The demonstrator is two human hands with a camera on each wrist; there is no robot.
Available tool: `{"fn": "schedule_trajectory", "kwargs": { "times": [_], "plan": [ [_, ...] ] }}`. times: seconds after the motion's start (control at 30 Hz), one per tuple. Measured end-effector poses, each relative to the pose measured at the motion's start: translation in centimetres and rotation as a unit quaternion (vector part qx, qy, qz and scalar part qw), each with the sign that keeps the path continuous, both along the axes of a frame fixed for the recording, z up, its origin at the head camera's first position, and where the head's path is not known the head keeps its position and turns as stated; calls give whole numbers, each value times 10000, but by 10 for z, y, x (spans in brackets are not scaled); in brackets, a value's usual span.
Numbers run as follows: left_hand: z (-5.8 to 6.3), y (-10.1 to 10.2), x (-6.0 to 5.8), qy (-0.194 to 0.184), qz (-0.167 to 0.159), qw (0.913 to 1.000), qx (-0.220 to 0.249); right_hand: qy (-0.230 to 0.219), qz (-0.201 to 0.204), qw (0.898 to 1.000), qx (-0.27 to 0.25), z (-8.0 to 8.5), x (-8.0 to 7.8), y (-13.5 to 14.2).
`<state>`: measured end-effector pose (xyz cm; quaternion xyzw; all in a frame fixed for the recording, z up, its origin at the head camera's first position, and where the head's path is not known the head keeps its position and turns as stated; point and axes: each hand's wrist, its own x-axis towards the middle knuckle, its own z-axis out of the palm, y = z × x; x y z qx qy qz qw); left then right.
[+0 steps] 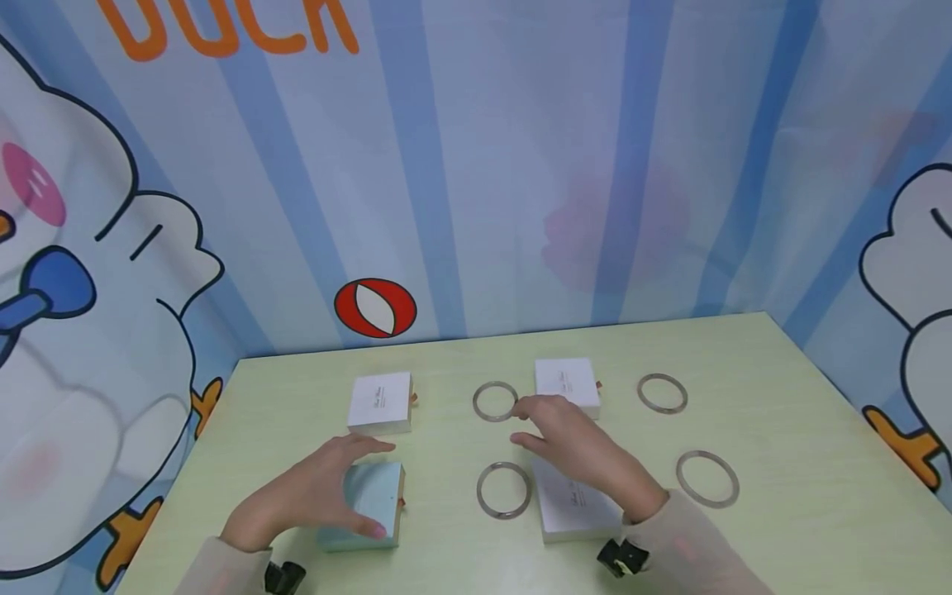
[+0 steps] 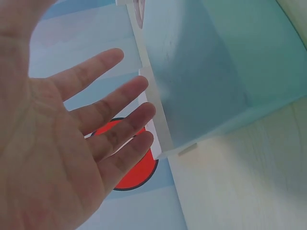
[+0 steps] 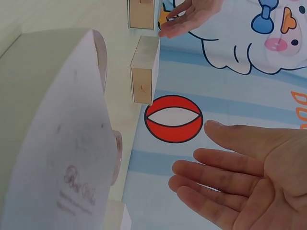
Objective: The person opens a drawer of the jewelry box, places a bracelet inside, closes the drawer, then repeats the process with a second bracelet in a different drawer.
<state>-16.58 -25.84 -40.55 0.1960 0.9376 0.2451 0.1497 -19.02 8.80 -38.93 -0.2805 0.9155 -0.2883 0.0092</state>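
Observation:
My left hand (image 1: 312, 487) hovers at a light blue box (image 1: 372, 487) with thumb and fingers spread apart. In the left wrist view its fingers are extended, and a gap shows between palm and box. My right hand (image 1: 580, 450) hangs over the nearer white box (image 1: 580, 512), which has small printed text. Its fingers are relaxed and hold nothing in the right wrist view. Just left of its fingertips lies a grey bangle (image 1: 476, 402); a second bangle (image 1: 504, 516) lies nearer, left of the white box. Whether the fingertips touch the far bangle, I cannot tell.
A white box (image 1: 379, 401) stands behind the blue one, and another white box (image 1: 565, 377) sits at the back, partly behind my right hand. Two more bangles lie at right, one far (image 1: 665, 410) and one nearer (image 1: 735, 486). A printed curtain (image 1: 506, 165) rises behind the table.

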Motion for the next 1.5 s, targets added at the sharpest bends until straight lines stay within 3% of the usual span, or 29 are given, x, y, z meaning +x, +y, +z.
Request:
{"fn": "schedule_trajectory", "kwargs": {
  "times": [0.27,0.5,0.9,1.2,1.5],
  "plan": [
    [0,1,1,71,-70,9999,-71,-230,60,9996,-148,-1,1,-12],
    [-3,2,2,130,-56,9996,-259,131,432,9990,-49,-5,5,-24],
    [-11,1,0,199,-118,9991,-349,182,763,9968,154,-13,15,-52],
    [-14,1,2,178,-57,9992,-353,296,720,9961,412,-21,27,-73],
    [-16,1,3,193,-60,9993,-303,-85,238,9979,601,-25,33,-85]
  ]
}}
